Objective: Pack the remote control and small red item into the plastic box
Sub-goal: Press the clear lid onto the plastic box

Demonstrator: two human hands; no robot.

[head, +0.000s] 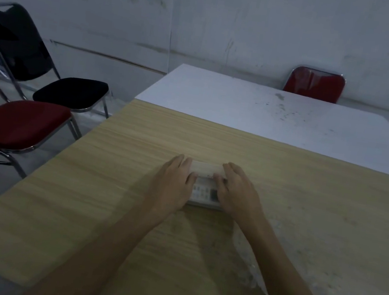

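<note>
A small clear plastic box (206, 168) lies on the wooden table (308, 191), a little beyond the middle. Through its top I see a white remote control (204, 192) with grey buttons lying inside. My left hand (172, 184) clasps the box's left side and my right hand (237, 192) clasps its right side, with both thumbs resting on top. The hands cover the box's sides. No small red item shows; if it is in the box, the hands hide it.
A white table (258, 106) butts against the far edge of the wooden one. A red chair (13, 123) and a black chair (47, 73) stand to the left. Another red chair back (314, 83) rises behind the white table, against the grey wall.
</note>
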